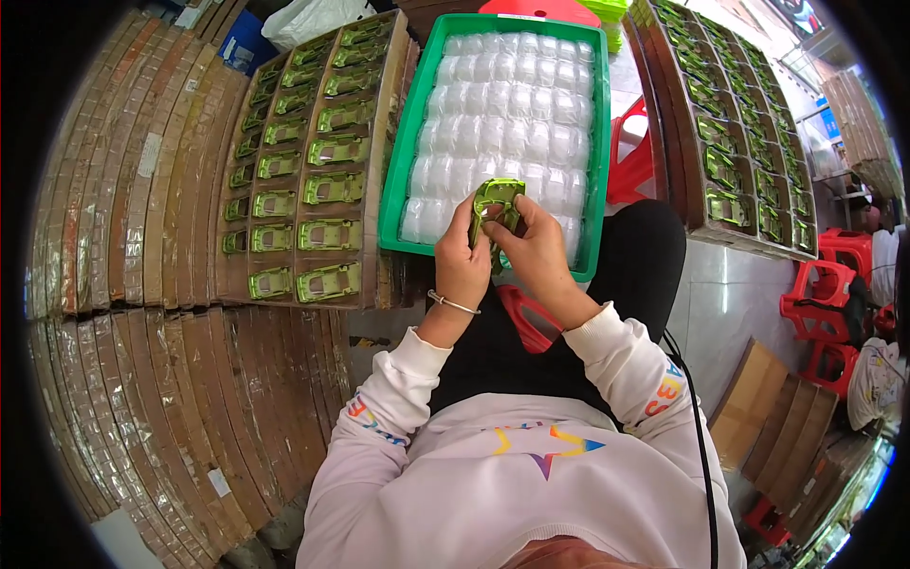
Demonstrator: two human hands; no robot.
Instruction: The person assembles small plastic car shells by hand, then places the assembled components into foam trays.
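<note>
Left hand and right hand: fingers clamped on opposite sides of green toy car shell, held above middle of green tray's near edge. Looks like hand-checking or fitting. Next likely needs steady left grip, right thumb free to work.

The fingers hide part of the green car shell, and the top edge crops a white bag.

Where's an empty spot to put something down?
The grey floor right of the person's knee looks bare, between the right car box and the cardboard sheet. It's crowded in the green tray, full of white bundles, and the left car box.
</note>
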